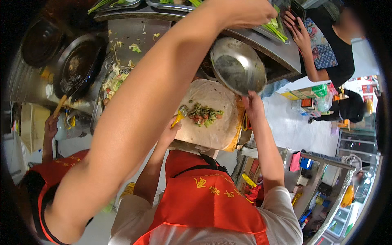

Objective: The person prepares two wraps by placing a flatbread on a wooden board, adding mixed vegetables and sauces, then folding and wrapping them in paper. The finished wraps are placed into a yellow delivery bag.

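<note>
Head view: chopped filling (205,114), a small heap of green leafy and reddish-brown bits, sits around the middle of a pale thin wrap (222,136), which lies spread over a wooden board (237,136) just ahead of the wearer's red apron (204,200). Relative to the hands, I read the heap as between the two, nearer the left. Left hand (168,134) is just left of it and a little closer to the body, fingers closed around a yellow-handled tool (178,118); its metal head is just beside the heap's left end, and from this angle I can't tell whether they touch. Right hand (255,108) is off to the right of the heap, beyond the wrap's right side, pinching the near rim of a shiny metal bowl (237,65). Bowl is tilted, inside facing me, ahead and right of the heap. Further out: a co-worker's bare arm (141,106) cuts diagonally across my view from lower left, left of the heap, its hand (261,14) over by green stalks (275,30) on the far counter. Left side: vegetable scraps (114,86) on the metal worktop, then a dark pan (77,61) with another hand (50,126) wrapped on its wooden handle (60,106). Far right, a person in a black top (344,61) is beside the counter.
</note>
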Available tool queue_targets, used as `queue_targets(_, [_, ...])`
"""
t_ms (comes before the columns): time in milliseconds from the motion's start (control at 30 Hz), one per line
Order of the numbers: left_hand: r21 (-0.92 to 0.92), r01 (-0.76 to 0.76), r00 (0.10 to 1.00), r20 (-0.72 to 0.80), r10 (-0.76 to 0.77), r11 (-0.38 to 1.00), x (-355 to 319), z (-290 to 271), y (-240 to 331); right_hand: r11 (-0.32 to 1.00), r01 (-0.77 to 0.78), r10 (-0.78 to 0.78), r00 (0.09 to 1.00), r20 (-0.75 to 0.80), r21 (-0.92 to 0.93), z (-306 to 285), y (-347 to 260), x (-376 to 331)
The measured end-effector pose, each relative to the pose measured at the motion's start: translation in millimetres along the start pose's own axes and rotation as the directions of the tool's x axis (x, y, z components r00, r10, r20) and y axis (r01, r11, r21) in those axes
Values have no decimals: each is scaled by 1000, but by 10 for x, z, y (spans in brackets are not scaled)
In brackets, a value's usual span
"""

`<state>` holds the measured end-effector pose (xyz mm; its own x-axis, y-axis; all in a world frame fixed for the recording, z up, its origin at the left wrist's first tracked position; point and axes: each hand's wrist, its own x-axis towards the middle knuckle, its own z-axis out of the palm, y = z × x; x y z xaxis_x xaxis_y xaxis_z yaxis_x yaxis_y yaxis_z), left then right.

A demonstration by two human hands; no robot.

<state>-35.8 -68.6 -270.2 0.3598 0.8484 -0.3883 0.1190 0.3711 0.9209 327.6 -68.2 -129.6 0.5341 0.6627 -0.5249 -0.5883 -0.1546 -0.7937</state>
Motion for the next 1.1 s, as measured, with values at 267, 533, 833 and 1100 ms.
queue_targets(267, [64,-22,998,64,18,998,95,-172,-132,989,-95,113,979,-171,111,663,-260,1174])
queue_targets(533, [114,-13,998,60,6,993,-32,-138,247,999,37,-41,972,-230,-18,567,-2,974])
queue_targets(833, [858,-307,910,137,392,412,809,438,1269,943,187,-157,979,-127,276,538,479,558])
queue_targets(1100, [875,-475,876,480,50,-92,515,620,1355,946,106,-122,992,34,308,572,313,253])
